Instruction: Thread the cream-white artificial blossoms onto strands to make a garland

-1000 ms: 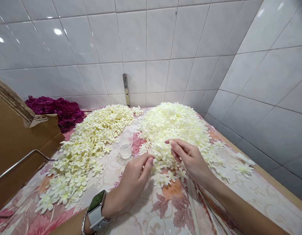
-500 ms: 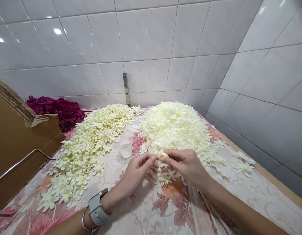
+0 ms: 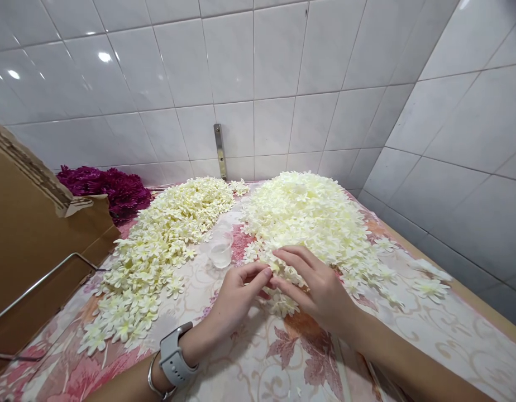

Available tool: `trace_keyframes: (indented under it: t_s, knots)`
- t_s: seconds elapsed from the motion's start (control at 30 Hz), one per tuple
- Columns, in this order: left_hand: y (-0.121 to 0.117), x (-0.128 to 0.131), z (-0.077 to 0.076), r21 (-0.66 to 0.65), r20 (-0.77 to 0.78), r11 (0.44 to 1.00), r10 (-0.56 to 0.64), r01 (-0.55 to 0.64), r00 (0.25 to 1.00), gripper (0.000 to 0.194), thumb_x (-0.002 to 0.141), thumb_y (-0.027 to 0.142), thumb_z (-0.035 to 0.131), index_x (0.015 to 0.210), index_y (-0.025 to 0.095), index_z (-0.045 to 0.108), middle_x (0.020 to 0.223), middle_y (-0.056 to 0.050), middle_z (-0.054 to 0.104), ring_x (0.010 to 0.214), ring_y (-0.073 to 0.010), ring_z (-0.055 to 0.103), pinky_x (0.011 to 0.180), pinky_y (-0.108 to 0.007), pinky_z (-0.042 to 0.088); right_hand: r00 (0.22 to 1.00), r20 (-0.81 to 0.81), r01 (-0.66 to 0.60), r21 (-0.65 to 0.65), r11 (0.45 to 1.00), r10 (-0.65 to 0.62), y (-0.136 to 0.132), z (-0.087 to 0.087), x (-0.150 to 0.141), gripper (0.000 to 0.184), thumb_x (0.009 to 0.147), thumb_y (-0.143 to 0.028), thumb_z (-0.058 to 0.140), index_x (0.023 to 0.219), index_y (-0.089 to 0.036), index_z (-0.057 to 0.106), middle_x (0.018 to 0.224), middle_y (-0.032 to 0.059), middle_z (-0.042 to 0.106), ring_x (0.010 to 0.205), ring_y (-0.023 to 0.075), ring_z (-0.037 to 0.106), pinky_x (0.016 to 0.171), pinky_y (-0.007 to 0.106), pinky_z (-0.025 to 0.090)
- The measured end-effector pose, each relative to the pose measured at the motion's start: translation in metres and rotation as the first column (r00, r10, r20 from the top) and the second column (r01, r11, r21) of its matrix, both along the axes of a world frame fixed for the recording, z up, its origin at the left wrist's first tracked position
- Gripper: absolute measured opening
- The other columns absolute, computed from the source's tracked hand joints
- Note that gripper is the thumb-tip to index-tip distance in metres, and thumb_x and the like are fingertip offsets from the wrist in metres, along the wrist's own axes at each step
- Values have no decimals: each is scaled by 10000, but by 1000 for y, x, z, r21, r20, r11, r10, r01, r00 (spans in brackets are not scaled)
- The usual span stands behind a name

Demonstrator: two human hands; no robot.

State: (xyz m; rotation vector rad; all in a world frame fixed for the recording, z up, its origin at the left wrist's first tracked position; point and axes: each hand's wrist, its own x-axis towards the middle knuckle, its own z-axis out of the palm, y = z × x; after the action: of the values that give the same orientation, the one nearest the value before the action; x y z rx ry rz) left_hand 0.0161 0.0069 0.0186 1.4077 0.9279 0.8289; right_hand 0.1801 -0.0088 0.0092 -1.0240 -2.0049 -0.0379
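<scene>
"Currently, in the head view, how do your hands stand?"

"Your left hand [image 3: 230, 298], thumb and index fingertips pinched together, meets your right hand [image 3: 325, 290] at the near edge of the white blossom heap [image 3: 308, 209]. Any item in the left pinch is too small to tell. Your right thumb and index finger are parted, the thumb beside the left fingertips; you show no clear hold there."

"And around you?"

"A creamy blossom heap [image 3: 178, 223] lies to your left on the floral tablecloth [image 3: 249, 368], a clear plastic cup [image 3: 221, 254] between the two heaps. Magenta chrysanthemums [image 3: 111, 190] sit behind a cardboard box [image 3: 36, 240] at far left. Loose blossoms [image 3: 430, 288] lie at right; you wear a smartwatch [image 3: 177, 360] on your left wrist."
</scene>
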Motion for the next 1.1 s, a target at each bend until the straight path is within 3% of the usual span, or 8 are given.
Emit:
trace_keyframes:
  t_s: [0.13,0.27,0.4,0.57,0.83,0.97,1.1]
  knots:
    - [0,0,-2,43,-10,999,-23,23,1000,296,841,379,516,852,148,701,812,-64,676,765,-160,604,668,-258,500,999,35,-12,10,1000,12,0,-1,-1,131,896,-186,437,952,-186,556,830,79,612,768,181,619,645,293,519]
    - [0,0,-3,87,-34,996,-21,24,999,289,862,348,484,908,154,694,852,-61,683,763,-160,605,696,-278,502,998,40,-37,-69,997,40,1,-4,-2,151,903,-146,402,984,-188,522,882,85,625,802,182,624,663,294,521]
    - [-2,-2,0,158,-69,985,-59,69,996,271,864,327,493,1015,183,665,983,-67,675,887,-187,609,778,-307,499,1000,-13,-27,-150,988,26,0,-3,-2,162,893,-134,399,1006,-201,494,891,74,609,788,171,629,644,279,520]
    - [-8,-4,9,277,-149,953,-80,119,986,245,863,278,501,1052,195,633,1023,-59,654,950,-184,588,805,-297,486,1000,-16,-27,-27,999,26,0,-6,0,201,884,-136,407,1055,-210,479,931,85,637,837,187,647,661,273,515]
    - [-11,-5,12,264,-186,949,-127,174,974,217,852,248,497,1010,159,616,1022,-76,636,942,-180,590,771,-258,476,998,59,5,125,992,-13,0,-12,-2,208,917,-189,393,1112,-197,466,880,87,646,738,182,654,603,261,491]
    - [-10,-5,12,288,-214,940,-124,184,969,207,850,243,498,1000,157,614,1014,-72,639,938,-181,586,747,-249,478,997,77,-27,90,996,20,-1,-11,-4,231,918,-178,366,1117,-198,483,889,93,648,792,189,655,615,259,493]
    - [-10,-5,12,406,-298,894,-67,190,952,200,863,245,481,973,164,628,978,-57,653,900,-168,590,760,-253,474,998,56,-25,33,999,23,-1,-11,-3,189,915,-176,367,1000,-206,533,826,72,659,718,172,654,562,246,474]
